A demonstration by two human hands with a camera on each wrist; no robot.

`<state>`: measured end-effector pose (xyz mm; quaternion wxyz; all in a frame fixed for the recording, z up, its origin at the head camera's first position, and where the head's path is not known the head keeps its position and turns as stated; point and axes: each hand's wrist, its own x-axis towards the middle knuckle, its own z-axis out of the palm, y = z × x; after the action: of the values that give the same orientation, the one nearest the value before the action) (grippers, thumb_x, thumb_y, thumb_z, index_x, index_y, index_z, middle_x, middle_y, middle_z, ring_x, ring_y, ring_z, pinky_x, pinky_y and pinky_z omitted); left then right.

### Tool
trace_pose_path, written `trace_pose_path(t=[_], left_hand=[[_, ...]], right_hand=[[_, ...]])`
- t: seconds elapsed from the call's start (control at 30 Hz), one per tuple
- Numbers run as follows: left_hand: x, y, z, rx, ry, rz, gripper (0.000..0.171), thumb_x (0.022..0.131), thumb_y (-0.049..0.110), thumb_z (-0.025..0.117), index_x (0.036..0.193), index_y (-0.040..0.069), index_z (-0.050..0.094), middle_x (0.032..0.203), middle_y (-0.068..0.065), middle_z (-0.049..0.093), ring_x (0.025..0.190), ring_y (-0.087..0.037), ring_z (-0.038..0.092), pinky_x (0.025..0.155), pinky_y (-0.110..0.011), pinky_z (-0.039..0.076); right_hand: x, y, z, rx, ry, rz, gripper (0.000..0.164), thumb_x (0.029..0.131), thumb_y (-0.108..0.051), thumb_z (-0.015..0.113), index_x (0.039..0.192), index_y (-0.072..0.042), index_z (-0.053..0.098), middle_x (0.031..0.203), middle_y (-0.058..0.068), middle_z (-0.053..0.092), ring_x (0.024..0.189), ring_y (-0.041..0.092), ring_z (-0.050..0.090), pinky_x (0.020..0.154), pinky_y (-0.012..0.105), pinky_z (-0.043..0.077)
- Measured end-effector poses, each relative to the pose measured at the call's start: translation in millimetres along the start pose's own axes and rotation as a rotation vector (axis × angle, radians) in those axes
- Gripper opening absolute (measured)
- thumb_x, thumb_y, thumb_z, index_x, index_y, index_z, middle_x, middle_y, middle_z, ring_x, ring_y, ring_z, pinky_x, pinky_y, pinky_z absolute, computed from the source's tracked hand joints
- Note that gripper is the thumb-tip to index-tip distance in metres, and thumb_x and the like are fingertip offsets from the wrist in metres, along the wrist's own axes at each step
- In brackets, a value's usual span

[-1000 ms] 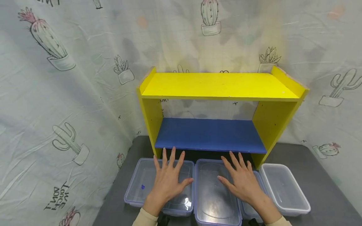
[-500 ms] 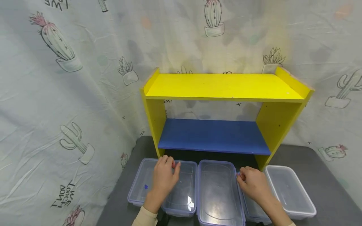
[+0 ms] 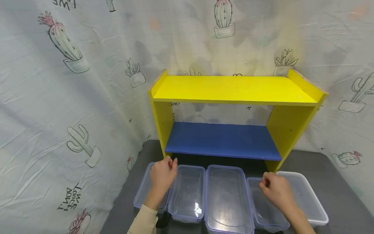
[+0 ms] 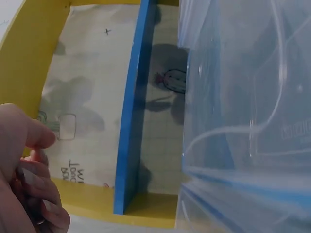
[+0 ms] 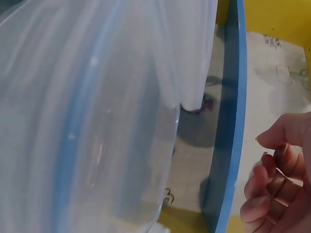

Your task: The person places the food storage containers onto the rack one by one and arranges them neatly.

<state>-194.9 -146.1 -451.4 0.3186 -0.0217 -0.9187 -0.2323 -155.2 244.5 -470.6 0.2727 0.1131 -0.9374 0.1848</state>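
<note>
My left hand [image 3: 161, 177], fingers curled and holding nothing, hovers above the leftmost clear plastic container [image 3: 142, 192]. Curled fingers of that empty hand [image 4: 29, 170] show in the left wrist view as well. On the other side, my right hand [image 3: 277, 190] is also curled and empty, over the gap between a small purple-rimmed container [image 3: 267, 213] and a white-rimmed container [image 3: 311, 198]. In the right wrist view its fingers [image 5: 257, 206] bend inward around nothing. Between the hands stand another lidded container [image 3: 188, 190] and a larger purple-rimmed one [image 3: 228, 198].
Behind the containers stands a shelf unit with a yellow top board [image 3: 233, 87], yellow sides and a blue lower shelf [image 3: 223, 139]. All of it rests on a dark grey table [image 3: 309, 162]. A cactus-print curtain [image 3: 102, 65] hangs behind and at the left.
Both hands were spread with straight fingers over the containers; they have curled and moved apart, left hand leftward, right hand rightward. The camera view has shifted slightly. The containers stay in place.
</note>
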Motion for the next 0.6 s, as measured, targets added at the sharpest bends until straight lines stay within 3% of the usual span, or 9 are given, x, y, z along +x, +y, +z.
trace_pose_path(t=[0.2,0.4,0.5,0.6], left_hand=[[21.7,-19.4,9.9,-0.109,0.047,-0.074,0.040,0.085,0.022,0.070,0.056,0.016,0.044,0.046,0.005,0.038,0.043,-0.016,0.040,0.041,-0.028,0.026],[41.3,-38.4,16.4,-0.153,0.087,-0.199,0.017,0.087,0.022,0.070,0.082,0.009,0.060,0.062,-0.003,0.059,0.053,-0.022,0.055,0.054,-0.040,0.044],[47.9,-44.8,15.3,-0.197,0.100,-0.243,0.021,0.087,0.022,0.071,0.095,0.004,0.062,0.075,-0.008,0.063,0.066,-0.027,0.060,0.066,-0.046,0.047],[51.4,-49.1,15.0,-0.203,0.054,-0.272,0.029,0.087,0.025,0.071,0.103,0.002,0.063,0.087,-0.013,0.065,0.079,-0.030,0.062,0.075,-0.049,0.048]], right_hand=[[-8.0,17.6,-6.9,-0.007,-0.014,0.088,0.033,0.062,-0.002,0.075,0.062,-0.020,0.047,0.056,-0.009,0.046,0.052,0.005,0.039,0.050,0.027,0.030],[-15.7,31.1,-11.9,0.011,-0.006,0.147,0.022,0.062,-0.002,0.076,0.068,-0.017,0.060,0.063,-0.006,0.062,0.055,0.002,0.052,0.053,0.030,0.040],[-17.9,35.2,-12.3,0.010,-0.002,0.157,0.019,0.063,-0.003,0.075,0.070,-0.015,0.063,0.064,-0.005,0.064,0.056,0.001,0.052,0.054,0.030,0.041],[-20.2,38.5,-13.0,0.010,0.003,0.167,0.018,0.063,-0.003,0.075,0.070,-0.015,0.063,0.065,-0.004,0.065,0.056,0.001,0.052,0.054,0.030,0.041]])
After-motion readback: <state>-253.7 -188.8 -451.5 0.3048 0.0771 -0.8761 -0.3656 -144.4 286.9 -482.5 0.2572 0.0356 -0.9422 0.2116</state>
